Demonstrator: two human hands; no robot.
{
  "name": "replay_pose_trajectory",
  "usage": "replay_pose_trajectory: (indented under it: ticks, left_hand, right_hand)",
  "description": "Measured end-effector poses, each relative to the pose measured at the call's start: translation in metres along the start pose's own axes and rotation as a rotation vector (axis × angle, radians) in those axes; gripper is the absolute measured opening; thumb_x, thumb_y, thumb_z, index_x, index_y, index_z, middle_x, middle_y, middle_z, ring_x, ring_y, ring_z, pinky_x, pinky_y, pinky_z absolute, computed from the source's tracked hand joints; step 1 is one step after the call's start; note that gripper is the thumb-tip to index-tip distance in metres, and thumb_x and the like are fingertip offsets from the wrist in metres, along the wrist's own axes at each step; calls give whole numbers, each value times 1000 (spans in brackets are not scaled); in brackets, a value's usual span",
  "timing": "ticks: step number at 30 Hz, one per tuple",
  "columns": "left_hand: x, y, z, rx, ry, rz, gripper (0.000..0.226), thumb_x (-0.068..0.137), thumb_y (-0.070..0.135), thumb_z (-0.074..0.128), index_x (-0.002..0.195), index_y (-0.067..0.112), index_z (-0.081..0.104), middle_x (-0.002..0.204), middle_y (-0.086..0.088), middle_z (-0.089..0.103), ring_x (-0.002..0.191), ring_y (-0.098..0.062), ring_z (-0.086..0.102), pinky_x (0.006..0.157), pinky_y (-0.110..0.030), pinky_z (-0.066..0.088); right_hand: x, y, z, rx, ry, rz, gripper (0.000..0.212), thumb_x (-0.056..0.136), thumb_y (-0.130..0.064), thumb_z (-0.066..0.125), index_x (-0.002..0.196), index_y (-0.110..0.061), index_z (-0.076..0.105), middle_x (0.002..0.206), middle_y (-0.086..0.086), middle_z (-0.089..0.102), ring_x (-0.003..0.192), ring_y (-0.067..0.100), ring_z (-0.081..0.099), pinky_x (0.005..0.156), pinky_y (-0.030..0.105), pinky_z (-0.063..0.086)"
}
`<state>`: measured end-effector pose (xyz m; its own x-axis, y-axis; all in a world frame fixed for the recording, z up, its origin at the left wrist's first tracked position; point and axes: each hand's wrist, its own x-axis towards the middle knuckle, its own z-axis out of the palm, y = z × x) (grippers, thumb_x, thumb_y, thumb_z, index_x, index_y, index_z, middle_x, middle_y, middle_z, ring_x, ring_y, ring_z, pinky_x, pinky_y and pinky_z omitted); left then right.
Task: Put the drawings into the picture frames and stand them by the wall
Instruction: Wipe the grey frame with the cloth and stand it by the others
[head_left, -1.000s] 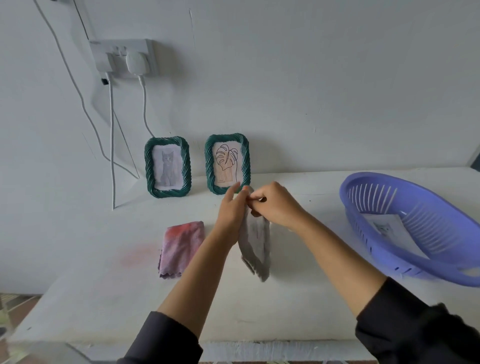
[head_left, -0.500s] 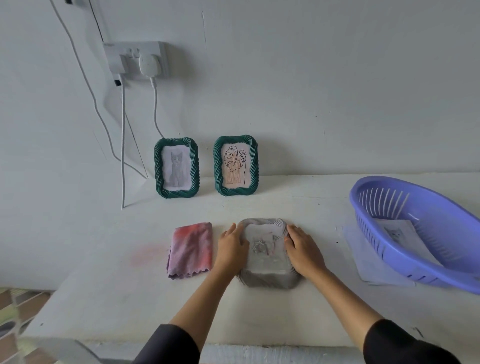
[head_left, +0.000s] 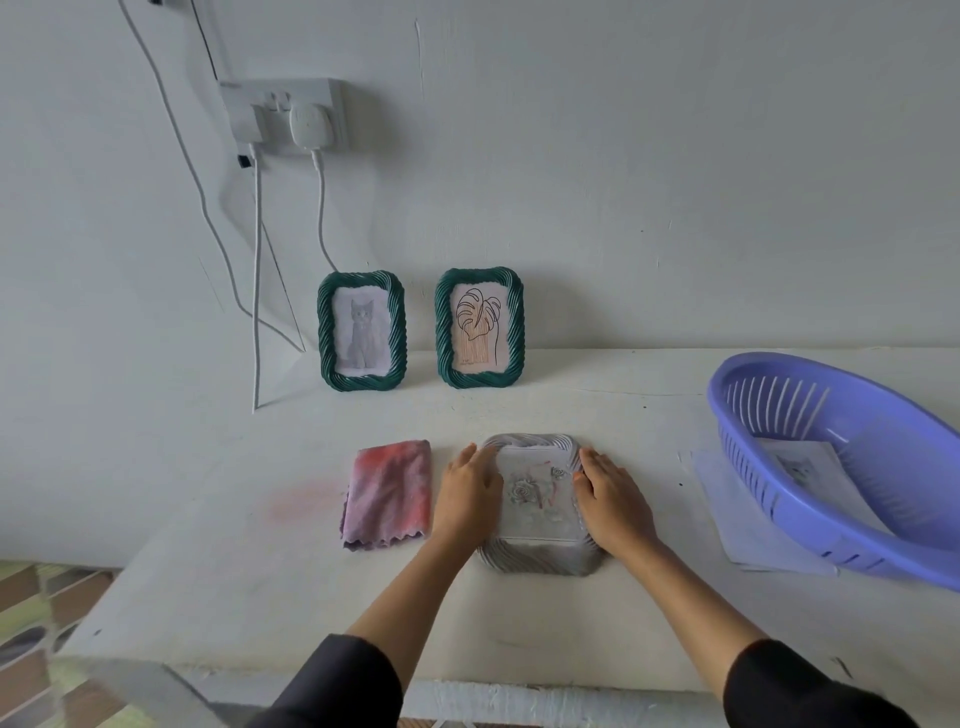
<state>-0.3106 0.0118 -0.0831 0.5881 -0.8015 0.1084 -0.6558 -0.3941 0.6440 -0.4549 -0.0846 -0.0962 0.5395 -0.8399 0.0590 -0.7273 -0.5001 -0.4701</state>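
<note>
Since half a second ago nothing has shifted: left hand (head_left: 467, 493) and right hand (head_left: 613, 501) lie spread, pressing the grey frame (head_left: 540, 558) at its nine and three o'clock edges on the bench (head_left: 260, 571).

White wall (head_left: 675, 156), wall socket (head_left: 283, 111), white table (head_left: 260, 571)

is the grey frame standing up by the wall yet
No, the grey frame lies flat on the table between the left hand and right hand.

Cloth (head_left: 387, 493) left of frame (head_left: 540, 506), basket (head_left: 841, 467) right.
</note>
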Motion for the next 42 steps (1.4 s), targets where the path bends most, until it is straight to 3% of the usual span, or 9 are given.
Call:
replay_pose_trajectory:
  ticks: [4,9,19,24,28,31,34,38,42]
  left_hand:
    - [4,-8,-27,186,290,-298,67,86,47,54,144,26,28,155,-11,18,144,-32,14,118,-46,9]
    - [9,-34,-48,211,54,-630,100,72,61,60,147,23,5,151,-22,12,139,-43,14,113,-53,16]
    - [10,-37,-72,-176,71,-561,58,71,52,60,114,14,50,121,-14,48,107,-35,52,86,-35,43]
    - [21,4,-73,-547,28,-386,69,52,47,68,112,12,61,106,-11,69,100,-25,63,93,-37,50]
    - [21,59,-55,-617,-129,-268,99,42,64,63,128,16,51,124,-8,56,114,-26,56,103,-44,45]
    - [21,73,-44,-644,-183,-270,93,54,82,43,128,26,54,132,-10,49,126,-28,46,111,-46,34]
    - [22,54,-35,-560,-22,-247,53,93,54,34,138,27,43,143,-15,39,134,-32,32,116,-43,22]
    - [10,9,-11,-50,-10,-102,44,99,36,33,142,27,36,150,-6,33,139,-27,26,114,-41,23]
    - [6,-6,6,125,-61,-9,42,100,31,26,141,33,35,150,6,35,141,-22,25,118,-41,15]
  right_hand:
    - [0,0,0,11,2,4,48,99,-22,28,145,-8,25,155,7,24,143,17,21,117,29,11]
    - [-1,0,0,8,-3,2,48,100,-22,28,145,-7,25,154,7,25,143,16,22,116,28,12]
    - [-5,-9,-16,310,18,107,54,97,-35,40,145,-14,28,154,4,26,142,20,23,116,32,15]
    - [-9,-43,-32,766,13,50,78,83,-58,51,146,-21,23,152,-1,29,140,16,27,114,32,20]
    - [-3,-68,-31,1323,-296,57,76,70,-61,65,131,-19,49,134,4,55,120,15,54,107,33,37]
    - [3,-66,-29,1538,-333,173,64,69,-37,74,122,-6,56,116,17,66,109,28,62,97,40,48]
    - [9,-51,-43,1607,-110,267,31,82,-5,58,113,-2,58,92,12,68,83,23,65,69,30,54]
    - [23,-31,-67,1224,326,40,22,88,-1,52,105,-14,60,89,-1,63,82,12,59,70,21,45]
    - [26,-27,-49,331,151,-301,47,89,-5,50,135,-16,46,89,-5,64,63,-7,56,63,6,42]
